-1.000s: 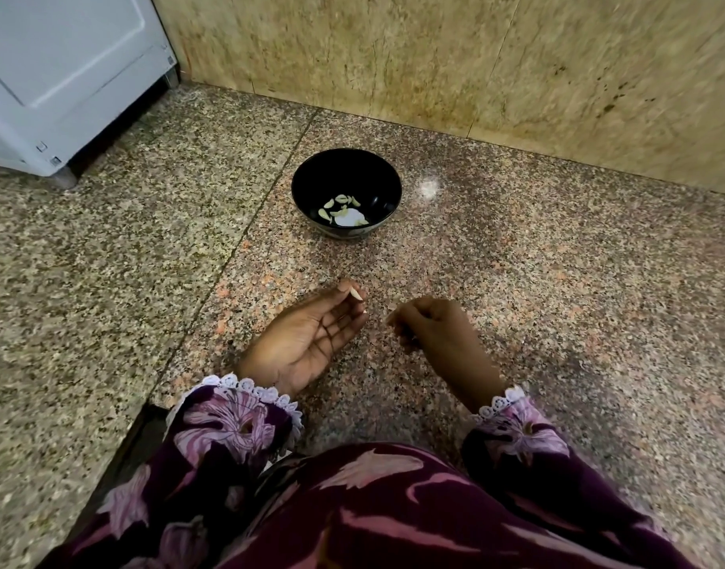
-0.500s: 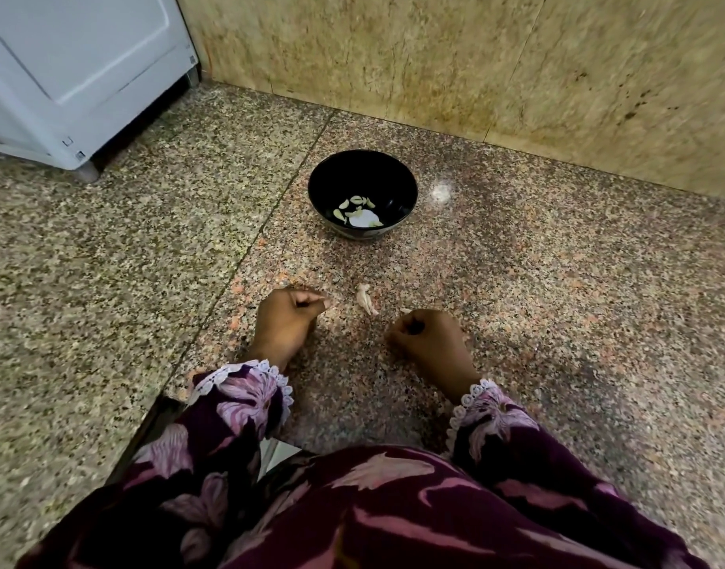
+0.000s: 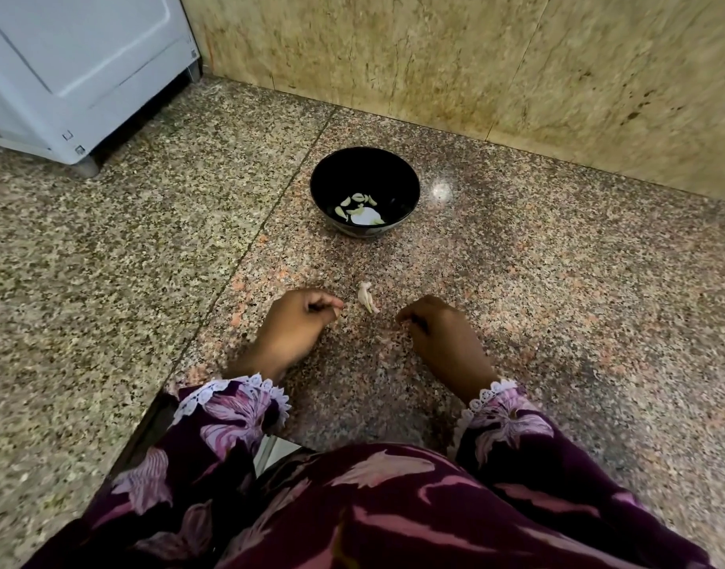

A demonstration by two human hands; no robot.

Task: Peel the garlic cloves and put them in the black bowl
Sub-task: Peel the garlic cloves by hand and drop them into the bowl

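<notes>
Low in the middle of the frame, the left hand (image 3: 296, 322) rests on the speckled granite tabletop (image 3: 557, 301) with fingers curled in; whether it holds anything cannot be told. The right hand (image 3: 432, 328) lies to its right, likewise curled, its contents hidden. Between them, touching neither, lies a pale garlic clove (image 3: 368, 298). Above it, toward the frame's centre, stands the black bowl (image 3: 397, 186) holding peeled garlic pieces (image 3: 359, 208). A white appliance (image 3: 82, 63) fills the upper left.

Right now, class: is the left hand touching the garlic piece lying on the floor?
Apart. The head view shows bare speckled floor between the left hand and the garlic piece.
</notes>
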